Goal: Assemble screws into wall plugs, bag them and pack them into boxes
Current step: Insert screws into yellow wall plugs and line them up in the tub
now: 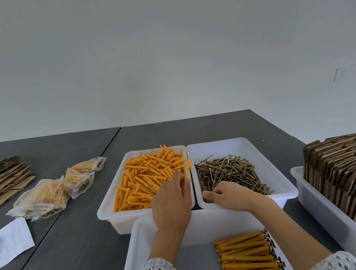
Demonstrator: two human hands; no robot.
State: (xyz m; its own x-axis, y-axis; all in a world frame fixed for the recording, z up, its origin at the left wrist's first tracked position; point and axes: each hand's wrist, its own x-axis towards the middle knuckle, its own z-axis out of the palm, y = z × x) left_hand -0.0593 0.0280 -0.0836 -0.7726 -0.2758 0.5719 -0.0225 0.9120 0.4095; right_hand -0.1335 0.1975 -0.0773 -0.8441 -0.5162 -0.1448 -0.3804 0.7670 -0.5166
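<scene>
Head view: you are on the assembly step. Left hand [171, 199] pinches an orange plug [186, 170] at the plug tray [105, 207]; right hand [226, 192] curls into the screws [228, 171], grip contents hidden. Next, seat one screw into that plug, then lay it with the finished row [247, 258].

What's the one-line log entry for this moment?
left hand: pinching orange wall plug over plug bin | right hand: reaching into screws | assembled plugs: near tray

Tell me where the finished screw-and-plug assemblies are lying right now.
In the head view the assembled plugs lie stacked in the near white tray, on its right side, beside the right forearm and just in front of the screw bin.
</scene>
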